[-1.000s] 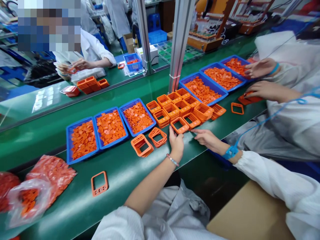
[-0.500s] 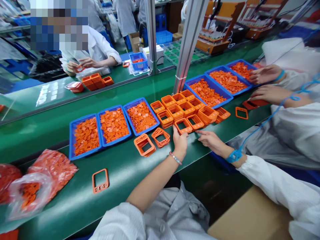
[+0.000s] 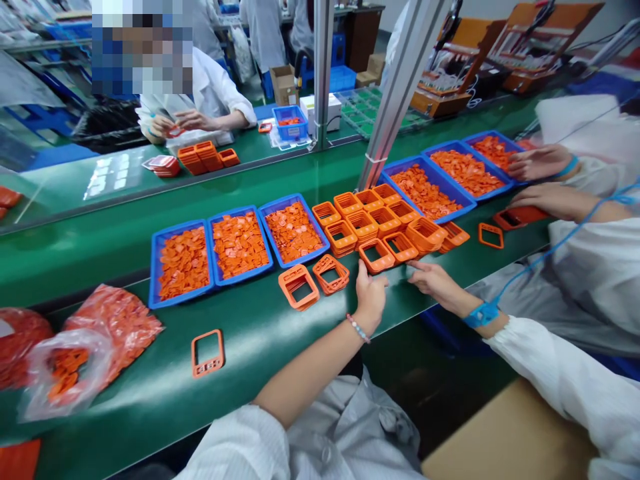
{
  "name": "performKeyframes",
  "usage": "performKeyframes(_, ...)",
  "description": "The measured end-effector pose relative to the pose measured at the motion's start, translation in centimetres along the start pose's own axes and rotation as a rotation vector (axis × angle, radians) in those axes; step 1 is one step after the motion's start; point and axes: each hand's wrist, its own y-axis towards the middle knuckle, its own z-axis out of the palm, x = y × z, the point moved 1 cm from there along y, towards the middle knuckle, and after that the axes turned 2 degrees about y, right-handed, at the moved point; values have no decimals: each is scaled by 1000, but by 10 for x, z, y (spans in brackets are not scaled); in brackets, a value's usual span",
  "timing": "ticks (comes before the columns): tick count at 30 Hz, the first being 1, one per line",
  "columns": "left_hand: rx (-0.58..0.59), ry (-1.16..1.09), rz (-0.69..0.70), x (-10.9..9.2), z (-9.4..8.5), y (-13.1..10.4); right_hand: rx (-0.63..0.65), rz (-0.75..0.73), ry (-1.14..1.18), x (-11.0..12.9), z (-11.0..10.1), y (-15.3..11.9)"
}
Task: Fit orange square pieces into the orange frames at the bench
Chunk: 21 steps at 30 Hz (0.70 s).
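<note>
Several stacks of orange plastic frames stand in rows mid-bench. My left hand is at the left corner of the nearest stack, index finger touching its side and thumb apart; nothing is gripped. To its right, my right hand points its stretched index finger at the front edge of the neighbouring frame stack; whether it touches is hard to tell. The other right fingers are loosely bent. Left of my hands lie two looser frame piles, one fairly neat, the other fanned out.
Blue trays of small orange pieces flank the stacks. One single frame lies on the green bench, near plastic bags of orange parts. A metal post rises behind the stacks. A co-worker's hands are at the right; another person sits opposite.
The camera view has turned slightly, so the bench appears farther right. Both my hands stay at the same front stacks, with little visible change in their pose.
</note>
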Motion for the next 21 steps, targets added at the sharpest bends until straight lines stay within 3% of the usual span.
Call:
performKeyframes(4,13,-68,-125,18,-20,-24,-107,-6,-52,-6,-12,-4)
performKeyframes(10,90,-115,-75,32,-66,-61,-161,-56,-48,-3,-32,7)
performKeyframes(17,135,-159,-116,39,-111,-94,-154,-133,-185,3,-27,17)
performKeyframes(21,210,-76,-42,33,-138,-125,-145,-216,-351,-1,-23,11)
